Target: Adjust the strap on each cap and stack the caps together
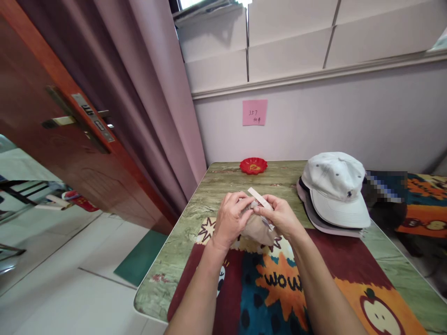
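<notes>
Above the middle of the table, both my hands are closed on a beige cloth item [259, 230], which looks like a cap, folded and partly covered by my fingers. My left hand [233, 214] pinches its upper edge from the left. Opposite it, my right hand [277, 215] grips the same edge with thumb and fingers. Between the fingertips a pale strip [259, 197] sticks up and to the left; whether it is a tag or a strap I cannot tell. Small light and dark patches show beneath the right fingers.
To the right stands a stack of caps, a white cap [333, 179] on top. A red scalloped dish [253, 165] sits at the table's back edge. Under my arms lies a colourful mat [258, 298] on the wood-patterned table [164, 279]. A door [80, 121] and curtain [157, 79] flank the left.
</notes>
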Available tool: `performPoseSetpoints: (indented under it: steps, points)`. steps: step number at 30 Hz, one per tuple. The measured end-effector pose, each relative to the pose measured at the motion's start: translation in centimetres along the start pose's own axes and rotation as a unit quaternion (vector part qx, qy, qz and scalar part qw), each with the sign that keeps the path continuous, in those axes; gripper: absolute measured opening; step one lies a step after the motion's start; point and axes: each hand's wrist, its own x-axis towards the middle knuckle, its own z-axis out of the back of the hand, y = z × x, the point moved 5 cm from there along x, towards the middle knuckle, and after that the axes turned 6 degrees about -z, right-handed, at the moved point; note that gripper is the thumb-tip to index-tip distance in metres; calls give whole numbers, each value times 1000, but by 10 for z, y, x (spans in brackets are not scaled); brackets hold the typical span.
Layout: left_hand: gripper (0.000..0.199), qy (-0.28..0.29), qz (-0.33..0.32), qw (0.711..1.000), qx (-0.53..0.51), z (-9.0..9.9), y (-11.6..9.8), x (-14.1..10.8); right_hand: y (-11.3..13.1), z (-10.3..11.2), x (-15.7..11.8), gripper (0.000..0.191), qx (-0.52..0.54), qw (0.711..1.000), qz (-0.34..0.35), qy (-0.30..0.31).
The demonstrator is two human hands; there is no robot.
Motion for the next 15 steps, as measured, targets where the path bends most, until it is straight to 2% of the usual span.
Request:
performPoseSetpoints:
  steps: [5, 9, 12, 15]
  points:
    - [28, 23, -27, 998, 43, 0, -12, 0, 1, -6, -1, 46, 5, 1000, 9, -2]
    - [25, 39, -9, 998, 52, -1, -13, -1, 2, -10, -3, 44, -28, 999, 21, -14]
    - [25, 21, 22, 999, 21, -1, -7, -3, 5, -11, -5, 44, -45, 998, 28, -17]
    - [22, -30, 84, 994, -55, 0, 6, -7, 9, -4, -7, 47, -43, 998, 30, -47]
